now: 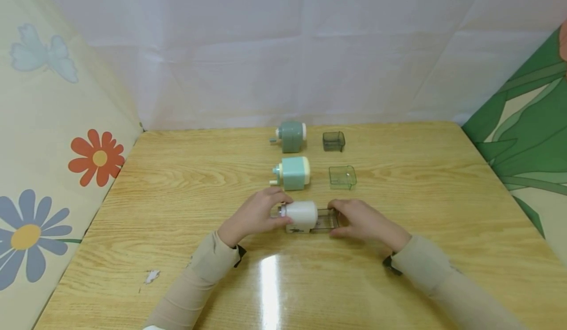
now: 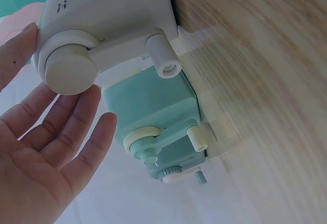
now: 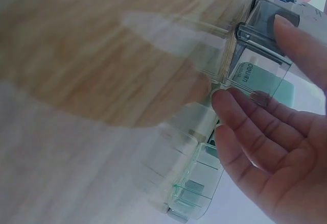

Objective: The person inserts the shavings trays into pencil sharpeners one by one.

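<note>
We see half-curled left hand [image 1: 259,213] gripping white sharpener [image 1: 303,214], right hand [image 1: 362,220] pinching its smoky drawer [image 1: 325,220], lined up left-to-right between them

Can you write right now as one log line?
left fingers: hold white sharpener | right fingers: hold smoky drawer at white sharpener's side | beyond: mint sharpener, dark green sharpener, green drawer, grey drawer

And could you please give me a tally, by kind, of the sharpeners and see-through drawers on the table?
Sharpeners: 3 (white sharpener, mint sharpener, grey-green sharpener)
Drawers: 3 (drawer at the white sharpener, green-tinted drawer, dark drawer)
Total: 6
</note>
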`<act>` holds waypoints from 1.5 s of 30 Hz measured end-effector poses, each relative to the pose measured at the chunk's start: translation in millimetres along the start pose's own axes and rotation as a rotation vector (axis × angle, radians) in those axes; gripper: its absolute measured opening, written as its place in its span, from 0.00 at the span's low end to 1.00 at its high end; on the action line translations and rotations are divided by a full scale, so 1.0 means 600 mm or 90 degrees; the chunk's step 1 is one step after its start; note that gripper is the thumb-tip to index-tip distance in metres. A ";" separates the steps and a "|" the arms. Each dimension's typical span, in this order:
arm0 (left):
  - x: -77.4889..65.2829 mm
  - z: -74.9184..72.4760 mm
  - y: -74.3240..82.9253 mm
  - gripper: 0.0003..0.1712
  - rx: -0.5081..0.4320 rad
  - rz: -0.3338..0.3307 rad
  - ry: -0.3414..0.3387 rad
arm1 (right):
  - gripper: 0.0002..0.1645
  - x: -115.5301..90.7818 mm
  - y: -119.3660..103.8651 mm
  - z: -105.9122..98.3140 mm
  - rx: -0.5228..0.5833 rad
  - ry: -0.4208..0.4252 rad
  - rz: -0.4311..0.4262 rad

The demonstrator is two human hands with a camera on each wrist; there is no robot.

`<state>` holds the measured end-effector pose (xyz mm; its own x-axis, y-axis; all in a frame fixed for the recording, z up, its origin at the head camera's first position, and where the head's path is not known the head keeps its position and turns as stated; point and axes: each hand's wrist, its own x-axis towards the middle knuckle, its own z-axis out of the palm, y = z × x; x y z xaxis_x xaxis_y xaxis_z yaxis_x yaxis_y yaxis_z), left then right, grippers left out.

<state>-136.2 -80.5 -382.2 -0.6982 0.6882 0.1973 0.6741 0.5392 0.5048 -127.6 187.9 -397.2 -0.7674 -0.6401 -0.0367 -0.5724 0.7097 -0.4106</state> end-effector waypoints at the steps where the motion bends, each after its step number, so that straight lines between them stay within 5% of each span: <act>1: 0.000 0.000 0.000 0.21 0.000 0.001 0.001 | 0.33 0.000 0.000 0.000 0.002 -0.001 0.001; 45: 0.000 0.000 0.003 0.21 -0.003 0.001 0.007 | 0.34 0.011 -0.011 0.005 0.020 -0.008 0.001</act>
<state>-135.0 -79.6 -381.2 -0.6995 0.6836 0.2082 0.6744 0.5352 0.5086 -128.2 177.9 -397.4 -0.7643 -0.6431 -0.0482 -0.5623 0.7011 -0.4385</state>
